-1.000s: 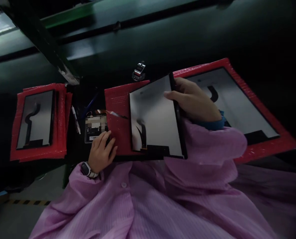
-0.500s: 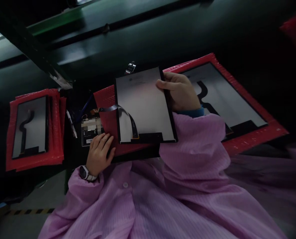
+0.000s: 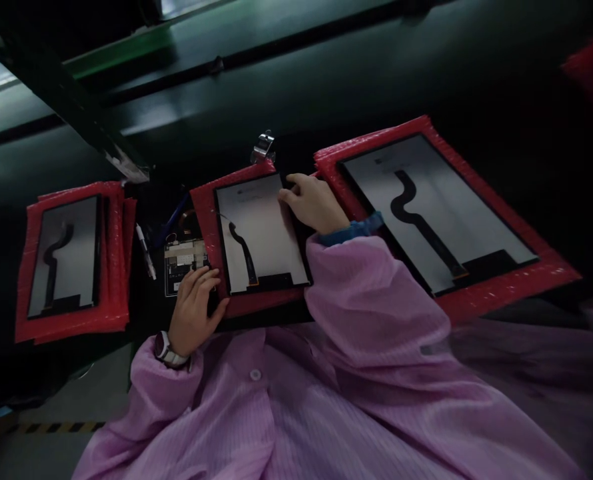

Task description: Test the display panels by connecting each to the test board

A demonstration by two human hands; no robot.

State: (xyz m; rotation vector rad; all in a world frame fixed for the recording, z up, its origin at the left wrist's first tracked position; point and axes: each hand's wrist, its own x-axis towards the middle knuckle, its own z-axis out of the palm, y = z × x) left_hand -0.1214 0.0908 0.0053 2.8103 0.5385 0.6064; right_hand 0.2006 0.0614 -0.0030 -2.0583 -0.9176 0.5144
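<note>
A display panel with a pale back and a black ribbon cable lies over a red bubble-wrap sheet in front of me. My right hand grips the panel's upper right edge, thumb on the pale face; its other fingers are partly hidden. My left hand rests at the sheet's lower left, fingers apart and slightly bent, holding nothing. Just beyond those fingers sits a small circuit board with tape across it, partly covered by the hand.
At right, a larger display panel lies on red bubble wrap. Another panel tops a red stack at left. A white pen, a blue pen and a shiny metal piece lie nearby.
My right hand has brought the display panel down and left onto the red sheet. The panel's ribbon cable now lies over its back. My left hand stays nearly in place.
</note>
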